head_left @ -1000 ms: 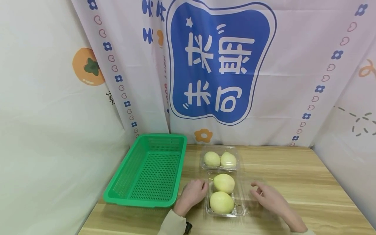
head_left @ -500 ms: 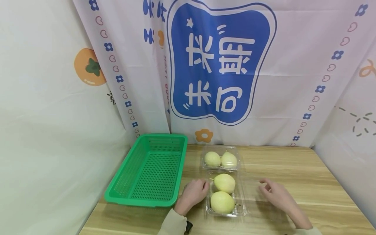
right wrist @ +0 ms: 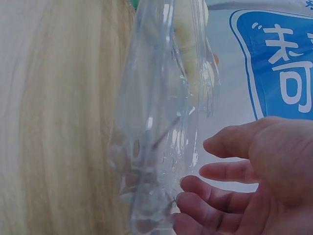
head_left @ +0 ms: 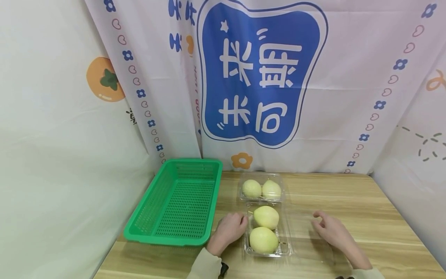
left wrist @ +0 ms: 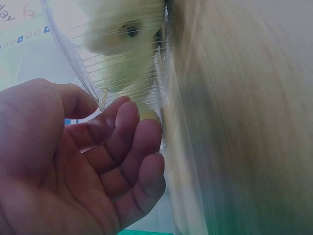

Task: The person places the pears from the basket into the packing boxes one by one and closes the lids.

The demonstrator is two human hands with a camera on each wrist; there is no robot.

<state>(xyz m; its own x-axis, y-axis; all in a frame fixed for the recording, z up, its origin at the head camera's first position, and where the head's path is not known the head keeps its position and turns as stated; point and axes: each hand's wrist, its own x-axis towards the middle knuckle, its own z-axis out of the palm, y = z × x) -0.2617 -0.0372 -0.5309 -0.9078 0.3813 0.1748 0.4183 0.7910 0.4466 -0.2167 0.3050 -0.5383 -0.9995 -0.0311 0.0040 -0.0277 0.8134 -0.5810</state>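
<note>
In the middle of the table sits a clear plastic clamshell box (head_left: 246, 248), with two yellow-green pears (head_left: 266, 217) in its base. Its see-through lid (right wrist: 146, 122) lies folded out to the right. My left hand (head_left: 230, 228) is at the base's left side, pinching its rim between thumb and index finger in the left wrist view. Beside the lid, my right hand (head_left: 332, 231) has loosely bent fingers (right wrist: 222, 196), with the thumb apart from them. The fingertips are close to the lid's outer edge; whether they touch it is unclear.
A second clear box (head_left: 261, 176) holding two pears stands behind the first one. To the left is a green plastic basket (head_left: 186, 209) with a perforated bottom. A printed curtain (head_left: 348, 97) hangs along the table's back edge.
My right hand has moved to the right, away from the pears, and the lid has swung down that way. My left hand stays at the box's left rim.
</note>
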